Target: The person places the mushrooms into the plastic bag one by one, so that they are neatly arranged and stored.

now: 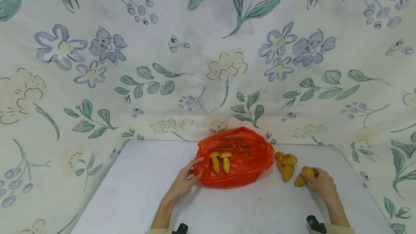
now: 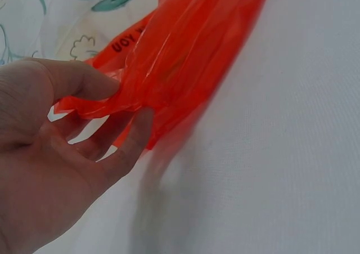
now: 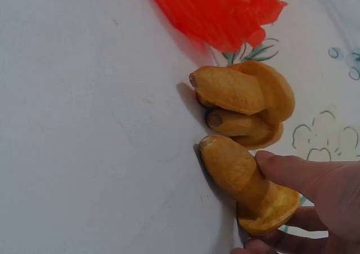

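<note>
A red plastic bag (image 1: 243, 172) with dark printing lies toward the back of the white table. My left hand (image 1: 183, 181) grips its left edge, the thin plastic between thumb and fingers (image 2: 143, 127) in the left wrist view. On the bag lie two yellow mushrooms (image 1: 225, 161), side by side with caps toward the back. To the right of the bag, my right hand (image 1: 325, 183) holds another yellow mushroom (image 3: 233, 166) by thumb and fingers around its cap end, stem pointing away from the palm. Close beside it sit more mushrooms (image 3: 230, 90), one lying over another.
The white table (image 1: 260, 212) has a few small specks near its middle. A floral cloth (image 1: 201, 93) hangs behind the back edge and spreads at both sides. Dark wrist devices (image 1: 315, 224) sit by both cuffs.
</note>
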### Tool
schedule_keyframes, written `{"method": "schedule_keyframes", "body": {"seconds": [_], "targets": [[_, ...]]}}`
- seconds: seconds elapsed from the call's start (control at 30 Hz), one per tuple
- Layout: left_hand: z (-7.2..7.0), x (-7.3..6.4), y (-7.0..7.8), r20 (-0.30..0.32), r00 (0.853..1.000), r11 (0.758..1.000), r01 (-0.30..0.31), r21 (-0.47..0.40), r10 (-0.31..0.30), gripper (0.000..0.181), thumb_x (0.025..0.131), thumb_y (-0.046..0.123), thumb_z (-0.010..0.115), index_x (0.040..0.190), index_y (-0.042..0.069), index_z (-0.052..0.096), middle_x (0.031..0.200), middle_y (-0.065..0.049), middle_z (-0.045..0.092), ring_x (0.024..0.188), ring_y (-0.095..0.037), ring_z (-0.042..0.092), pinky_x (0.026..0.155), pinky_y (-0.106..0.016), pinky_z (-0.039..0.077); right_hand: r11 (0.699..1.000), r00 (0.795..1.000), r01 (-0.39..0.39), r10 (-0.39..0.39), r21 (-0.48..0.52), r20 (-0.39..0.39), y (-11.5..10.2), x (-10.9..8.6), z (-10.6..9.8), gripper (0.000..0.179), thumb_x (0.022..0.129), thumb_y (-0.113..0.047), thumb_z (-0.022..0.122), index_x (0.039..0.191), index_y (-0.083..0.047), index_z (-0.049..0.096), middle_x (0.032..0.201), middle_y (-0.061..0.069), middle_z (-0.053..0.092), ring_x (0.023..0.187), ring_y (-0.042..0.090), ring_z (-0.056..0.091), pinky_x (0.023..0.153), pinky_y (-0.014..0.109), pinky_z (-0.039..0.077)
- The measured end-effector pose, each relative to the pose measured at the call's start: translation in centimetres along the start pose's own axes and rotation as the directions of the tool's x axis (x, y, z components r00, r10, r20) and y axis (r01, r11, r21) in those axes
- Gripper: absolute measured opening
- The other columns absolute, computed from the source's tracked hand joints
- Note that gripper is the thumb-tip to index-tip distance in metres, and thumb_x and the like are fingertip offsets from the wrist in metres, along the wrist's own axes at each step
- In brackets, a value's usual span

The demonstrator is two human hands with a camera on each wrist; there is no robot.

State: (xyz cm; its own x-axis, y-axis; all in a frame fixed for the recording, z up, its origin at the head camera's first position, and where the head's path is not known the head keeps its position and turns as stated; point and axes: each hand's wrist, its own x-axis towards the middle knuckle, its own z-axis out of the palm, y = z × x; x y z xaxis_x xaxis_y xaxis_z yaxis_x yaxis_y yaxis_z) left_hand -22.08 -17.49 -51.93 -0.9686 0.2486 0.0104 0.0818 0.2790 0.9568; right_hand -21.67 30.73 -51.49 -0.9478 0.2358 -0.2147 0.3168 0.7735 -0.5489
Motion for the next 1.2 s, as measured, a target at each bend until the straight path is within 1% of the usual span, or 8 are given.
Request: {"method": "schedule_keyframes", "body": {"seconds": [0.13,0.23,0.37,0.5,0.67,0.87,1.07,1.2], "targets": [[-0.02,-0.07,-0.09,-0.006,1.0,1.0,0.008,-0.002,-0.008,0.057,0.091,-0.001,0.057,0.142,0.024,0.05,0.153,-0.008,0.039,0.123,-0.031,0.051,0.091,-0.028,0.054,0.999,1.0,-0.004,0.004,0.034,0.005,0.07,0.02,0.06,0.086,0.09,-0.054,0.06,0.136,0.016,0.039,0.121,0.038,0.052,0.098,0.041,0.058,0.079,0.047,0.055],[-0.02,-0.11,-0.14,-0.006,1.0,1.0,0.015,-0.003,-0.015,0.057,0.091,-0.001,0.057,0.142,0.024,0.05,0.153,-0.007,0.039,0.123,-0.03,0.051,0.092,-0.027,0.054,0.998,1.0,-0.016,0.015,0.06,0.006,0.0,0.02,0.1,0.085,0.09,-0.052,0.062,0.136,0.016,0.039,0.121,0.037,0.052,0.095,0.039,0.06,0.075,0.042,0.056],[0.04,-0.05,-0.21,0.002,1.0,1.0,0.009,-0.003,-0.009,0.057,0.091,-0.001,0.057,0.143,0.022,0.049,0.152,-0.008,0.039,0.123,-0.031,0.051,0.09,-0.024,0.053,0.997,1.0,-0.028,0.028,0.07,0.008,-0.15,0.02,0.1,0.085,0.09,-0.051,0.061,0.137,0.015,0.038,0.127,0.038,0.049,0.106,0.045,0.056,0.087,0.05,0.054],[0.14,0.03,-0.17,0.012,1.0,1.0,0.0,-0.006,0.0,0.058,0.091,-0.001,0.057,0.144,0.021,0.048,0.152,-0.01,0.038,0.122,-0.032,0.051,0.089,-0.022,0.053,0.997,1.0,-0.028,0.028,0.077,0.004,-0.18,0.0,0.1,0.086,0.091,-0.052,0.06,0.138,0.016,0.036,0.133,0.041,0.043,0.118,0.052,0.047,0.099,0.06,0.044],[0.27,0.01,-0.1,0.002,1.0,1.0,0.014,-0.001,-0.014,0.058,0.091,-0.001,0.057,0.143,0.023,0.049,0.152,-0.009,0.039,0.124,-0.031,0.05,0.092,-0.027,0.054,0.996,0.999,-0.034,0.035,0.083,-0.008,-0.14,0.02,0.38,0.085,0.092,-0.049,0.058,0.139,0.017,0.034,0.138,0.041,0.038,0.125,0.055,0.041,0.106,0.062,0.038],[0.13,0.06,-0.24,0.0,1.0,1.0,0.005,0.009,-0.005,0.057,0.09,-0.002,0.057,0.142,0.023,0.05,0.151,-0.009,0.041,0.123,-0.031,0.05,0.094,-0.03,0.053,0.995,0.999,-0.049,0.05,0.081,-0.007,0.0,0.01,0.73,0.083,0.093,-0.049,0.057,0.139,0.016,0.034,0.137,0.041,0.039,0.124,0.055,0.041,0.106,0.063,0.037],[0.1,0.0,-0.36,0.013,1.0,1.0,-0.022,0.006,0.022,0.057,0.091,-0.002,0.056,0.143,0.021,0.049,0.152,-0.011,0.039,0.122,-0.032,0.05,0.09,-0.024,0.053,0.995,0.999,-0.046,0.045,0.085,0.008,0.22,0.07,0.52,0.085,0.091,-0.051,0.058,0.14,0.015,0.034,0.135,0.04,0.041,0.119,0.052,0.045,0.1,0.06,0.043],[0.04,-0.02,-0.35,0.019,0.999,1.0,-0.026,0.0,0.026,0.058,0.091,-0.002,0.056,0.144,0.02,0.048,0.154,-0.011,0.037,0.125,-0.033,0.049,0.092,-0.026,0.054,0.997,1.0,-0.024,0.025,0.08,-0.009,0.19,0.04,0.59,0.083,0.092,-0.049,0.058,0.139,0.015,0.034,0.132,0.04,0.044,0.114,0.05,0.049,0.095,0.057,0.047]]}}
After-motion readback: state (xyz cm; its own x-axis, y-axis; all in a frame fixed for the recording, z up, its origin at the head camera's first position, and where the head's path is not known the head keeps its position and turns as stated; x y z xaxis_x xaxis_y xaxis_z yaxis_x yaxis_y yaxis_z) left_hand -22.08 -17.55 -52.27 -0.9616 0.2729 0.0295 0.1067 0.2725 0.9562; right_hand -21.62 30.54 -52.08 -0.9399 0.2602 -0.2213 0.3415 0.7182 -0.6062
